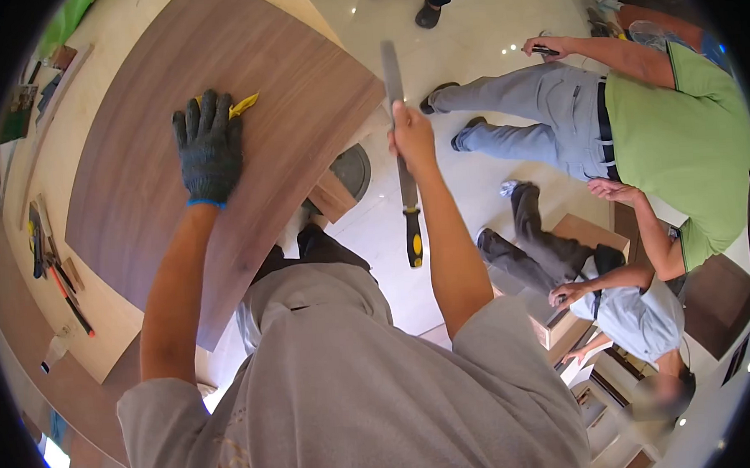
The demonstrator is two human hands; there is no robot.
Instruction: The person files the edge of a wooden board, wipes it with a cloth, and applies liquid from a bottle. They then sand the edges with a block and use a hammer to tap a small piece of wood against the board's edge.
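Note:
My left hand (210,149), in a dark grey knit glove with a blue cuff, lies flat on a wood-grain board (301,78) with its fingers stretched out. A bit of yellow material (244,105) pokes out beside its fingers, partly hidden by the glove. Bare and closed, my right hand (413,138) grips a long flat metal file (394,70) around the middle of its blade. The file's black and yellow handle points down toward my body. It is held just off the board's right corner, over the floor.
Hand tools (58,269) lie on the pale worktop (103,329) at left. A person in a green shirt (681,154) stands at right, and another in a light shirt (646,314) bends by cabinet pieces. A round dark object (353,170) is on the floor.

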